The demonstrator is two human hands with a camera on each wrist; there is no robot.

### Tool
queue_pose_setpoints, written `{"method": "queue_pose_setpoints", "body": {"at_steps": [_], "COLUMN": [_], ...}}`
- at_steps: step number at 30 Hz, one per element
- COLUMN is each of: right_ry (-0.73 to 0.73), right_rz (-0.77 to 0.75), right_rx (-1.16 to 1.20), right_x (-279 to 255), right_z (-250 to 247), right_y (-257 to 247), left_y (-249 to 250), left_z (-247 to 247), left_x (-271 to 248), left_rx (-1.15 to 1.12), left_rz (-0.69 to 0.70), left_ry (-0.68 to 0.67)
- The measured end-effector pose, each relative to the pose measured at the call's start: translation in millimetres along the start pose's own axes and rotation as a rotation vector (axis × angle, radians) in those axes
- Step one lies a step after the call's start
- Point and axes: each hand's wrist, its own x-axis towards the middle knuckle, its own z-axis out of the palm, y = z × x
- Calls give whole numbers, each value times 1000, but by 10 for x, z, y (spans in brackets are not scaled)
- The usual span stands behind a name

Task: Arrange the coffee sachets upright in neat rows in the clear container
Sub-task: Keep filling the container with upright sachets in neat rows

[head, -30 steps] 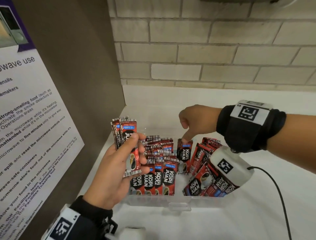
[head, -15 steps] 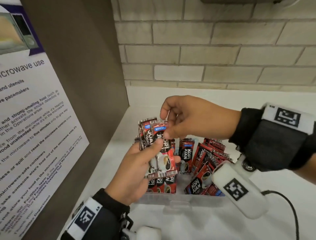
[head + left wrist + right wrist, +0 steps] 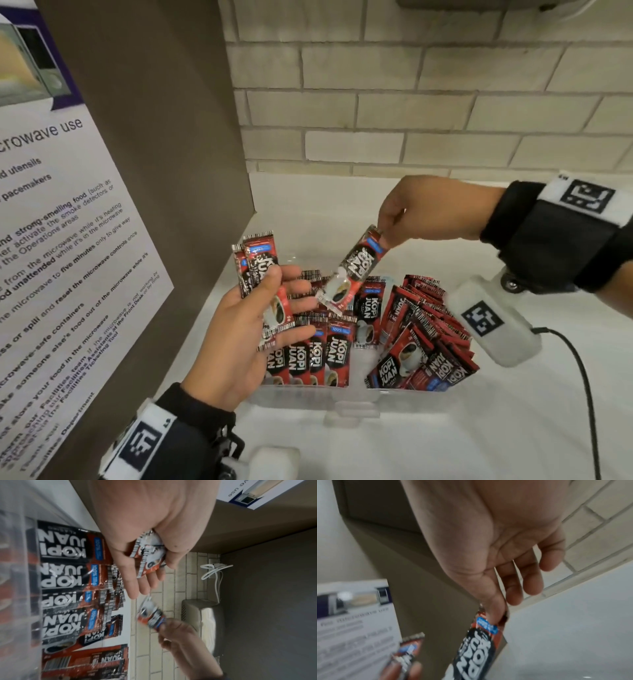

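Note:
A clear container (image 3: 352,399) sits on the white counter and holds several red-and-black coffee sachets (image 3: 329,349), upright in rows at its left, leaning in a heap (image 3: 428,339) at its right. My left hand (image 3: 246,329) holds a small stack of sachets (image 3: 263,284) above the container's left side, thumb pressed across their front. My right hand (image 3: 424,209) pinches the top edge of one sachet (image 3: 352,270) that hangs tilted over the container's middle. The left wrist view shows the stack (image 3: 149,555) in my palm and the pinched sachet (image 3: 150,615) beyond it.
A brown side panel (image 3: 154,137) with a microwave-use notice (image 3: 51,240) stands close on the left. A brick wall (image 3: 428,102) runs behind the counter. A black cable (image 3: 582,377) trails across the counter at the right.
My right hand has taken one sachet off the stack in my left hand and carried it to the right, over the container. Before that it was pointing down among the upright sachets.

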Motion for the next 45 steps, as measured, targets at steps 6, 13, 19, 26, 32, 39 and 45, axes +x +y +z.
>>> {"method": "queue_pose_setpoints", "body": {"at_steps": [6, 13, 19, 26, 32, 39, 45], "right_ry": [-169, -185, -116, -200, -137, -187, -251], "right_rz": [26, -8, 5, -43, -22, 16, 60], "right_rx": [-269, -416, -441, -502, -489, -464, -460], "right_x": [150, 201, 160, 145, 224, 221, 187], "right_z": [168, 108, 84, 316, 459, 496, 461], "right_y": [45, 41, 85, 17, 31, 67, 46], "left_y": [23, 17, -62, -58, -32, -34, -21], "left_z": [-46, -49, 56, 124, 42, 9, -2], "left_x": [-2, -9, -87, -114, -132, -138, -133], "left_rx": [9, 31, 203, 209, 177, 158, 155], "left_rz": [38, 35, -36, -59, -44, -28, -17], "left_ry": [-17, -20, -158, -208, -162, -143, -144]}}
